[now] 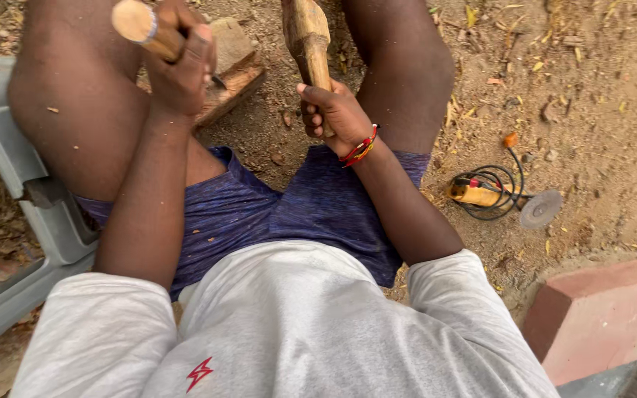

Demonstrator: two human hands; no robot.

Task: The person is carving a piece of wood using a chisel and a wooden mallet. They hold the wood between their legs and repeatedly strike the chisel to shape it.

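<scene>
While seated on a grey plastic chair (9, 140) over bare dirt, a person worked wood with both hands. The left hand (180, 66) was closed tight around a round wooden handle (138, 26) with a metal ring near its end, apparently a chisel, whose tip was hidden behind the fist. The right hand (333, 110), wearing a red bracelet (359, 147), gripped the shaft of a wooden mallet (306, 33) held upright. A rough wooden block (234, 70) lay on the ground between the knees, just past the left fist, looking barely shaped, so most of the carving seemingly remained. An angle grinder (492, 195) with coiled cord lay apart to the right
</scene>
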